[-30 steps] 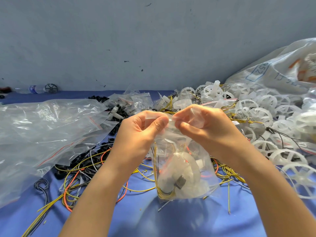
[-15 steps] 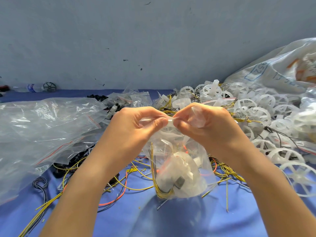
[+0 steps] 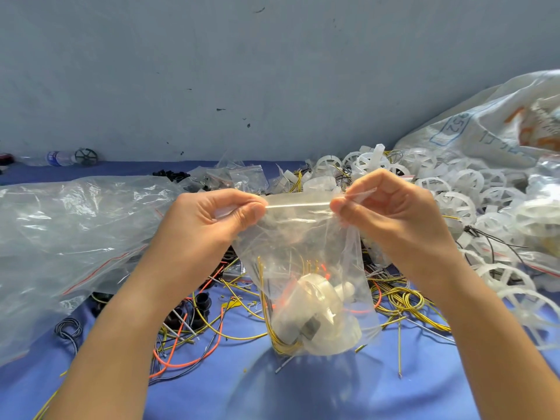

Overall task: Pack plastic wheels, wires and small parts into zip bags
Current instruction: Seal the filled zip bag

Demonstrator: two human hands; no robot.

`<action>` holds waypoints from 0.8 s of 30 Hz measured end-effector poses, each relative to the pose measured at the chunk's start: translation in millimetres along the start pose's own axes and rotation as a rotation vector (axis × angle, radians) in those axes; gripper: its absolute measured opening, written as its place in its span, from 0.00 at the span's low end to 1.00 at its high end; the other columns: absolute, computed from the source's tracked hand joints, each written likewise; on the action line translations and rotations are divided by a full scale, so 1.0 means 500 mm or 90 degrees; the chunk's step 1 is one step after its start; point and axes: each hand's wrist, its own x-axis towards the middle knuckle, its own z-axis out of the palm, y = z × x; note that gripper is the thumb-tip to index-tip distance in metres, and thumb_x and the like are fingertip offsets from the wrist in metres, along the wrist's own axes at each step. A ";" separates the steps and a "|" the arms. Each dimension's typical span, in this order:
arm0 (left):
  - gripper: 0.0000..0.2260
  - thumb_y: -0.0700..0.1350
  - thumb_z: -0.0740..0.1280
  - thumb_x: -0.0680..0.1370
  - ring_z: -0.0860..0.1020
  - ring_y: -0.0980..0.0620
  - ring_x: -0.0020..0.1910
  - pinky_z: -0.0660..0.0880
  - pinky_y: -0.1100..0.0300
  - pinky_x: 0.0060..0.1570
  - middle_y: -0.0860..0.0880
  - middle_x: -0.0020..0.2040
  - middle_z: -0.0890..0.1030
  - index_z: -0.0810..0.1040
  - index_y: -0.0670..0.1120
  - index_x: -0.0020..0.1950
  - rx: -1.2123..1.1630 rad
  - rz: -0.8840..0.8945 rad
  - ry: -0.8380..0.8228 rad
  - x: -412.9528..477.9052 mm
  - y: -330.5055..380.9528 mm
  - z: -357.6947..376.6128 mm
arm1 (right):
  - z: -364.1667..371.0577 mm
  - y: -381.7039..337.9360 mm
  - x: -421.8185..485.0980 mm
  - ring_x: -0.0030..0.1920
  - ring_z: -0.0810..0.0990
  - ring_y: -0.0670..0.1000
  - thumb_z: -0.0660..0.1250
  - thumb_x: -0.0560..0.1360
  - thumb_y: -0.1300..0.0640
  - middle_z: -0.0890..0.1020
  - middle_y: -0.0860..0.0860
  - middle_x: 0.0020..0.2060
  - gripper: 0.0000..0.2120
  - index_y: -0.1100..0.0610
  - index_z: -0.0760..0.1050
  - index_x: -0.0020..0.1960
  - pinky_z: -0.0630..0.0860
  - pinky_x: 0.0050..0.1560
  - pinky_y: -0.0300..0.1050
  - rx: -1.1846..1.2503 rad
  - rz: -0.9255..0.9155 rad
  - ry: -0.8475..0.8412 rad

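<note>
**Item:** zip bag (image 3: 306, 253), held up just above the blue table (image 3: 303, 389). It holds a white plastic wheel (image 3: 315, 301), yellow wires (image 3: 266, 298) and a small dark part (image 3: 310, 328).

**Grip:** the left hand (image 3: 212, 225) pinches the left end of the zip strip, and the right hand (image 3: 391, 216) pinches the right end.

**Change:** half a second ago both pinches met mid-strip; now they stand apart.

**Judgement:** the seal is likely pressed shut, so this bag is nearly done.

**Remaining:** loose wheels (image 3: 463, 201) are heaped to the right.

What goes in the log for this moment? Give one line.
zip bag: top strip taut | left hand: pinches top | right hand: pinches top | inside: white wheel, yellow wires, black part
</note>
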 end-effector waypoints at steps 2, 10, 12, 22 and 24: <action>0.03 0.46 0.71 0.75 0.80 0.68 0.38 0.71 0.77 0.41 0.61 0.39 0.85 0.84 0.53 0.44 0.000 0.000 0.000 -0.001 -0.001 -0.002 | -0.001 0.002 0.000 0.38 0.83 0.46 0.76 0.69 0.54 0.84 0.47 0.38 0.06 0.49 0.80 0.43 0.78 0.41 0.35 0.023 0.001 0.015; 0.03 0.47 0.71 0.74 0.81 0.67 0.41 0.71 0.78 0.42 0.60 0.41 0.85 0.85 0.52 0.45 0.018 -0.006 0.008 -0.002 -0.002 -0.013 | -0.005 -0.004 0.000 0.39 0.82 0.42 0.73 0.71 0.52 0.86 0.48 0.40 0.08 0.53 0.84 0.48 0.77 0.42 0.33 -0.019 0.053 0.037; 0.04 0.49 0.71 0.73 0.81 0.67 0.41 0.71 0.77 0.42 0.59 0.41 0.85 0.85 0.53 0.44 0.016 -0.008 0.006 -0.003 -0.001 -0.019 | -0.005 -0.006 0.001 0.38 0.81 0.41 0.73 0.71 0.51 0.86 0.46 0.39 0.06 0.51 0.85 0.46 0.76 0.41 0.32 -0.033 0.063 0.047; 0.03 0.45 0.72 0.74 0.81 0.68 0.44 0.69 0.80 0.43 0.61 0.43 0.85 0.85 0.52 0.45 0.062 -0.011 0.007 -0.004 0.018 -0.037 | 0.011 -0.017 0.005 0.40 0.81 0.44 0.72 0.73 0.60 0.87 0.47 0.42 0.07 0.52 0.85 0.49 0.79 0.45 0.36 0.065 0.081 0.088; 0.04 0.45 0.71 0.75 0.81 0.68 0.43 0.69 0.80 0.43 0.61 0.42 0.85 0.84 0.53 0.45 0.091 -0.012 0.003 -0.006 0.022 -0.038 | 0.011 -0.016 0.004 0.42 0.82 0.43 0.72 0.73 0.63 0.87 0.47 0.46 0.08 0.55 0.84 0.51 0.79 0.46 0.36 0.084 0.091 0.105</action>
